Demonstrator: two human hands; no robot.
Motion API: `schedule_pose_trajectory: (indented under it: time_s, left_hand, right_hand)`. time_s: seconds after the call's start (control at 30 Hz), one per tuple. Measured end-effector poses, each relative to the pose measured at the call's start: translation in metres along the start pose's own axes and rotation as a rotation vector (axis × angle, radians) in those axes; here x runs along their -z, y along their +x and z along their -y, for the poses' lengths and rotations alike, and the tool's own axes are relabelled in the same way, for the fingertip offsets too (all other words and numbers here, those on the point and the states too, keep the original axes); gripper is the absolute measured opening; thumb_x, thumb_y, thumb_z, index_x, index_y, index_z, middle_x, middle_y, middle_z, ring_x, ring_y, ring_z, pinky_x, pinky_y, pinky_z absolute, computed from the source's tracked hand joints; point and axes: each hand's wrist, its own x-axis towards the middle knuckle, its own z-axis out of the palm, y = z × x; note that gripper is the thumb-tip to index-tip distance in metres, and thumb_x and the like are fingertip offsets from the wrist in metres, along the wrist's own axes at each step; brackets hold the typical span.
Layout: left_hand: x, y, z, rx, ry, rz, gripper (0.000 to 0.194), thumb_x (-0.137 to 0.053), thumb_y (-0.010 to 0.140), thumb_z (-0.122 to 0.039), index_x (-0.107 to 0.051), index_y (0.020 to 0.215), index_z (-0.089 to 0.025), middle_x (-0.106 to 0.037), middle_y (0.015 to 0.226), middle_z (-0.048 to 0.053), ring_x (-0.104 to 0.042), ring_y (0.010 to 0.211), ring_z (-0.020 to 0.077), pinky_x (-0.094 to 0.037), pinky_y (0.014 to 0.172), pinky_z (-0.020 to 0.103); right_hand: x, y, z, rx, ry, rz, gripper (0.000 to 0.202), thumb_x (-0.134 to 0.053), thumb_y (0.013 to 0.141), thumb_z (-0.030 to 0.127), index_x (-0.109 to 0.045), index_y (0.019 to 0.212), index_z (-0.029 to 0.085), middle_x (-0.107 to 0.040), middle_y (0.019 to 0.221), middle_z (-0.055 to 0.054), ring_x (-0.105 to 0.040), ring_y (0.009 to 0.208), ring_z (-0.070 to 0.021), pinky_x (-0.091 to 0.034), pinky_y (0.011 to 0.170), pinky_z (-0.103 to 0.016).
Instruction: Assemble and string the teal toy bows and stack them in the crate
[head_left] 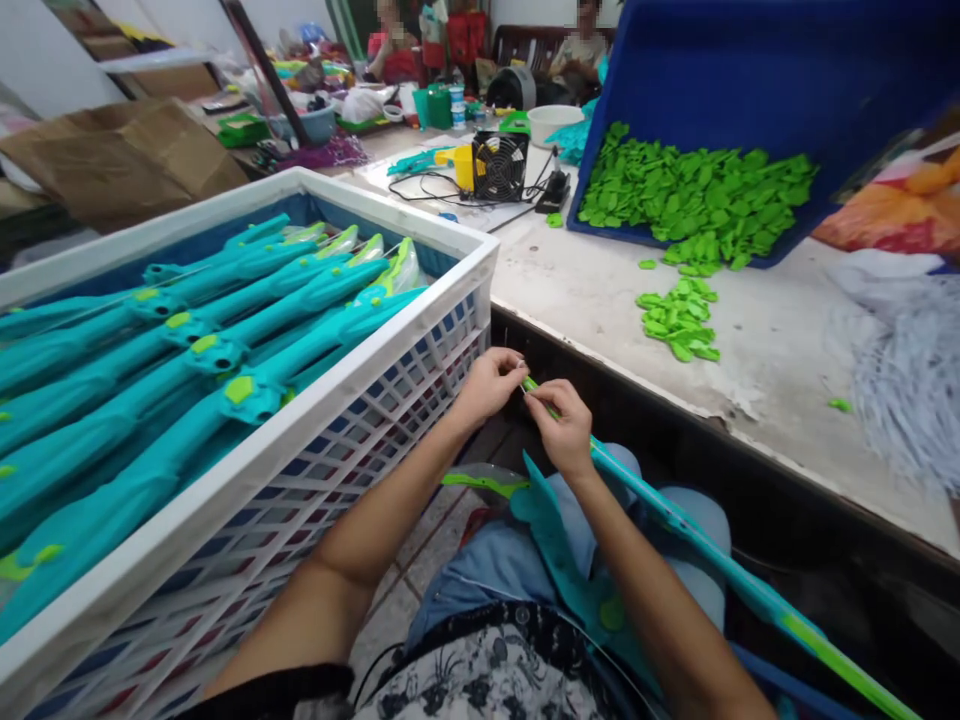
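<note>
My left hand (489, 385) is closed in a pinch on what looks like a thin white cord, at the green tip (529, 383) of a long teal plastic toy bow (675, 515). Just right of it, my right hand (562, 422) has its fingers closed round the bow near that tip. From there the bow slants down across my lap to the lower right, where a green section shows. A broad teal part (551, 530) with a green edge and clear plastic lies over my thighs. My fingers partly cover the cord.
A white lattice crate (397, 390) at left holds several similar teal bows (150, 410). On the worktable (570, 290) stand a tilted blue bin (697, 80) spilling green pieces (690, 195), a small black fan (500, 165) and white cords (915, 370). Two people sit farther back.
</note>
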Motion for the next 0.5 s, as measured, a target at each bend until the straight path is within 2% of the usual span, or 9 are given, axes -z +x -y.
schedule_pose_trajectory:
  time_s: [0.07,0.13,0.2,0.3,0.4,0.5]
  left_hand:
    - [0.004,-0.005,-0.006,-0.148,0.146,-0.018,0.001,-0.065,0.069,-0.017,-0.063,0.069,-0.016,-0.062,0.070,0.002,-0.054,0.065,0.0117,-0.042,0.061,0.022]
    - [0.004,-0.011,-0.007,-0.160,0.079,-0.014,0.007,-0.061,0.074,-0.022,-0.062,0.076,-0.016,-0.061,0.067,0.001,-0.054,0.059,0.0110,-0.041,0.054,0.021]
    - [0.002,-0.014,-0.006,-0.062,-0.112,-0.001,0.015,-0.062,0.075,-0.030,-0.059,0.078,-0.015,-0.059,0.062,0.001,-0.053,0.053,0.0106,-0.040,0.046,0.020]
    - [0.000,-0.014,-0.001,0.110,-0.301,0.063,0.030,-0.072,0.065,-0.038,-0.060,0.078,-0.014,-0.058,0.059,0.000,-0.053,0.049,0.0103,-0.041,0.041,0.019]
    - [0.005,-0.012,0.000,0.194,-0.316,0.156,0.035,-0.077,0.059,-0.040,-0.065,0.074,-0.011,-0.062,0.065,0.004,-0.055,0.051,0.0098,-0.044,0.042,0.019]
    - [0.010,-0.013,-0.003,0.229,-0.299,0.194,0.034,-0.078,0.057,-0.039,-0.066,0.070,-0.010,-0.062,0.062,0.005,-0.055,0.049,0.0094,-0.045,0.042,0.019]
  right_hand:
    - [-0.003,0.005,-0.003,-0.082,0.105,-0.052,0.013,-0.059,0.082,0.026,-0.064,0.074,0.019,-0.057,0.078,-0.003,-0.056,0.073,-0.0143,-0.047,0.063,-0.027]
    - [-0.005,0.013,-0.003,-0.130,0.155,-0.113,0.014,-0.060,0.081,0.029,-0.064,0.073,0.018,-0.058,0.078,-0.003,-0.056,0.073,-0.0141,-0.047,0.060,-0.025]
    - [-0.007,0.019,-0.002,-0.157,0.167,-0.175,0.015,-0.062,0.079,0.031,-0.065,0.074,0.018,-0.059,0.077,-0.003,-0.057,0.073,-0.0144,-0.048,0.062,-0.026]
    - [-0.009,0.023,0.000,-0.149,0.159,-0.229,0.014,-0.062,0.079,0.031,-0.067,0.076,0.018,-0.059,0.079,-0.003,-0.058,0.074,-0.0148,-0.049,0.065,-0.027]
    - [-0.010,0.023,-0.001,-0.092,0.136,-0.217,0.013,-0.059,0.081,0.028,-0.070,0.082,0.020,-0.058,0.082,-0.003,-0.058,0.078,-0.0145,-0.049,0.069,-0.028]
    - [-0.010,0.021,-0.002,-0.050,0.125,-0.167,0.017,-0.056,0.084,0.026,-0.072,0.089,0.023,-0.054,0.083,-0.002,-0.056,0.078,-0.0129,-0.048,0.071,-0.027]
